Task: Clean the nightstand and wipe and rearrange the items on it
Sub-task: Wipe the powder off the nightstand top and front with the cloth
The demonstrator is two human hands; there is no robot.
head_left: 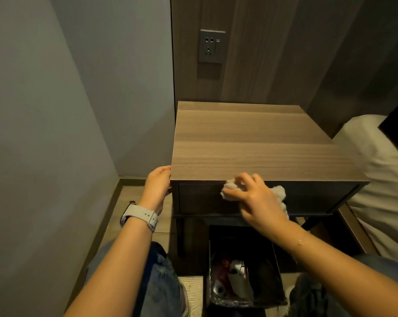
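The wooden nightstand point(250, 138) stands against the panelled wall, and nothing lies on its top. My left hand point(158, 184) grips its front left corner, fingers curled round the edge; a pale watch sits on that wrist. My right hand point(255, 197) presses a crumpled light grey cloth point(231, 187) against the dark drawer front point(200, 200) just below the top's front edge. Part of the cloth sticks out behind my palm on the right.
A black waste bin point(247, 266) with a liner and rubbish inside stands on the floor under the nightstand. A bed with white linen point(376, 179) flanks the right side. A grey wall point(56, 133) closes the left. A power socket point(211, 45) sits above.
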